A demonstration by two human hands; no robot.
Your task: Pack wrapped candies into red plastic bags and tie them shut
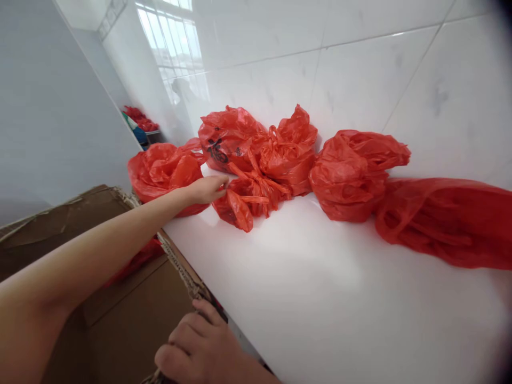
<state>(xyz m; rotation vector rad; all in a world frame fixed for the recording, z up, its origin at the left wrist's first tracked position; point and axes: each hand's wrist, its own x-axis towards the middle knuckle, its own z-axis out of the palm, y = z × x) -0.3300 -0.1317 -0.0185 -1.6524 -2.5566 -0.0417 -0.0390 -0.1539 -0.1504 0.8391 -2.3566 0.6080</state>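
My left hand [208, 189] reaches out across the white surface with its fingers curled together. It is at the left side of a small knotted red plastic bag [256, 192]; whether any of the bag is pinched in the fingers is hidden. Just left of that hand, partly behind my forearm, sits a bulging red plastic bag [164, 168]. My right hand [200, 341] is closed over the torn upper edge of a cardboard box [132, 298] in the lower left. Inside the box, some red plastic [140, 258] shows below my left forearm.
Along the tiled wall [360, 85] stand a red bag with black print [228, 138], a tied red bag [290, 154], a rounded red bag [348, 176] and a flatter one [448, 221]. The white countertop [304, 288] borders the box. More red bags [142, 118] lie far back left.
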